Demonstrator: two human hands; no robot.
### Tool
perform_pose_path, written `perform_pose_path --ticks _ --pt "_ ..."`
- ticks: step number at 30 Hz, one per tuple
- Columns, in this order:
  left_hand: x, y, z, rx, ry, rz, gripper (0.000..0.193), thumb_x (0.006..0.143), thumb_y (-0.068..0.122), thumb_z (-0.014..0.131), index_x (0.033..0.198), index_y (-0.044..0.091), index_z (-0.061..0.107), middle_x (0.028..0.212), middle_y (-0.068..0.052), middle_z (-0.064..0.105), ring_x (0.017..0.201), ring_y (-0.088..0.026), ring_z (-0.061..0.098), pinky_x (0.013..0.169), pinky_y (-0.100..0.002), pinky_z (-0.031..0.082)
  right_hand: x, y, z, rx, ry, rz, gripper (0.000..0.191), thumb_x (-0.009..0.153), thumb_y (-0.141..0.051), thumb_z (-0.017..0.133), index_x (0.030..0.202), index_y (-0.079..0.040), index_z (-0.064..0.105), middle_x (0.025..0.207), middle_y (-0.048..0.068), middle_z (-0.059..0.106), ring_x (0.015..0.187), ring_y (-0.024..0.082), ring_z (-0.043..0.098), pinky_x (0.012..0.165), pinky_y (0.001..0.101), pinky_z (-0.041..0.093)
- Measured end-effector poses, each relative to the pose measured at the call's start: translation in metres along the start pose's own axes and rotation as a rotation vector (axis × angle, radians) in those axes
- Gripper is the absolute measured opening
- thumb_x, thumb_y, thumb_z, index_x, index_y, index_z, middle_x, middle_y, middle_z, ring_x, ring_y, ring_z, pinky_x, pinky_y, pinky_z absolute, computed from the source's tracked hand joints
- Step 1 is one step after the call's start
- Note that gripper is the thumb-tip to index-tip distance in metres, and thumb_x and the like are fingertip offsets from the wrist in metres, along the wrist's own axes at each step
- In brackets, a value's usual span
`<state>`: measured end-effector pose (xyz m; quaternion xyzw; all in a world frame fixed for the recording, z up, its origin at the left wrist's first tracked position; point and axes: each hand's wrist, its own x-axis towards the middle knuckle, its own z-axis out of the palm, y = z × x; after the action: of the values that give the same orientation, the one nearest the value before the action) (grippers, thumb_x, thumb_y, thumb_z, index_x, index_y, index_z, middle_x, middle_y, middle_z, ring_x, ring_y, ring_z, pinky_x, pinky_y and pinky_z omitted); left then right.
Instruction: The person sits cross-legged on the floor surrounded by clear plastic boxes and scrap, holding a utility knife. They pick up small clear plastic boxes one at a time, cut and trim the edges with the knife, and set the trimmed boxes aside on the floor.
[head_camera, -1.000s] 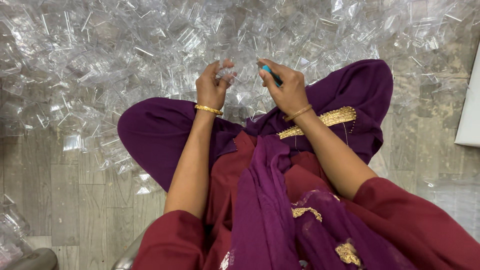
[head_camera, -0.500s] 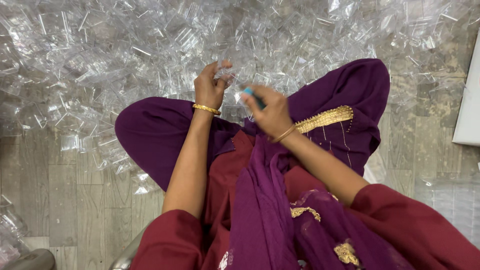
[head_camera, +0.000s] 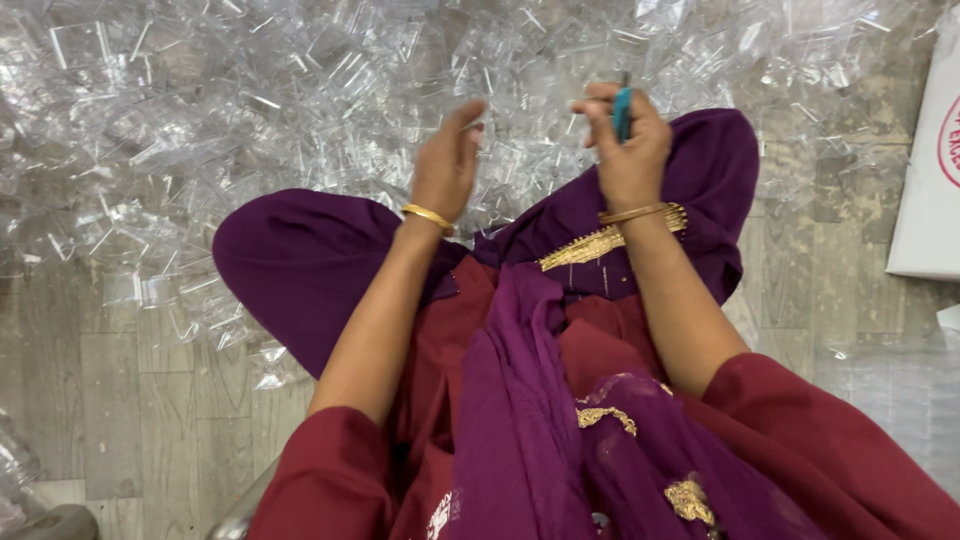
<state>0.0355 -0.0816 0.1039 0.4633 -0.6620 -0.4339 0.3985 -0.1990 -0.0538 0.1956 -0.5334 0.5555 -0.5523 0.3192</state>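
While the right hand (head_camera: 628, 150) is closed around a small teal-handled tool (head_camera: 622, 110), the left hand (head_camera: 447, 165) hangs open and empty just above the heap of clear plastic pieces (head_camera: 300, 90) spread beyond both hands; they look light, stiff, slippery, best pinched by an edge.

left hand (head_camera: 447, 165): emptied, opened | right hand (head_camera: 628, 150): lifted, moved apart

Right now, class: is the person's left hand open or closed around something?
Open. The left hand is raised above the heap of clear plastic pieces with fingers extended and nothing visibly gripped; the right hand grips a blue tool.
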Motion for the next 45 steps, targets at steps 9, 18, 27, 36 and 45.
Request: perform_pose_path --ticks 9,18,27,36,45 --pt "0.035 -0.014 0.108 1.065 -0.298 0.251 0.072 0.087 0.018 0.072 0.147 0.04 0.038 0.141 -0.018 0.051 0.139 -0.034 0.035 0.099 -0.08 0.033 -0.024 0.014 -0.036 0.246 0.131 0.193 0.035 0.103 -0.009 0.071 0.133 0.001 0.056 0.106 0.013 0.079 0.065 0.005 0.061 0.047 0.0167 0.039" --pt "0.078 0.029 0.022 0.911 -0.056 0.389 0.063 0.079 0.037 0.085 0.136 0.025 0.059 0.116 -0.016 0.059 0.122 -0.042 0.051 0.098 -0.055 0.049 -0.02 0.017 -0.066 0.292 0.212 0.197 0.036 0.103 -0.009 0.072 0.133 0.002 0.056 0.108 0.015 0.078 0.069 0.006 0.062 0.048 0.0168 0.039" --pt "0.084 0.031 -0.093 1.165 0.542 0.196 0.071 0.09 -0.003 0.065 0.153 0.029 0.057 0.156 -0.03 0.026 0.146 -0.049 0.027 0.116 -0.075 0.019 -0.018 0.009 -0.046 0.36 0.091 0.259 0.037 0.102 -0.008 0.071 0.135 0.002 0.057 0.109 0.016 0.078 0.073 0.007 0.066 0.048 0.0161 0.041" --pt "0.018 0.017 0.089 0.85 -0.114 0.513 0.033 0.097 0.01 0.061 0.13 0.009 0.065 0.155 -0.019 0.051 0.15 -0.031 0.038 0.129 -0.059 0.013 -0.014 -0.001 -0.05 0.364 0.088 0.263 0.036 0.103 -0.007 0.067 0.135 0.003 0.055 0.111 0.019 0.077 0.066 0.008 0.064 0.047 0.0165 0.041" --pt "0.037 0.007 0.087 0.703 -0.228 0.077 0.054 0.082 0.006 0.068 0.132 0.022 0.057 0.122 -0.014 0.059 0.113 -0.036 0.058 0.088 -0.052 0.051 -0.025 -0.04 -0.059 0.257 0.239 0.313 0.032 0.104 -0.006 0.067 0.132 0.001 0.056 0.113 0.017 0.077 0.06 0.006 0.057 0.045 0.017 0.038"
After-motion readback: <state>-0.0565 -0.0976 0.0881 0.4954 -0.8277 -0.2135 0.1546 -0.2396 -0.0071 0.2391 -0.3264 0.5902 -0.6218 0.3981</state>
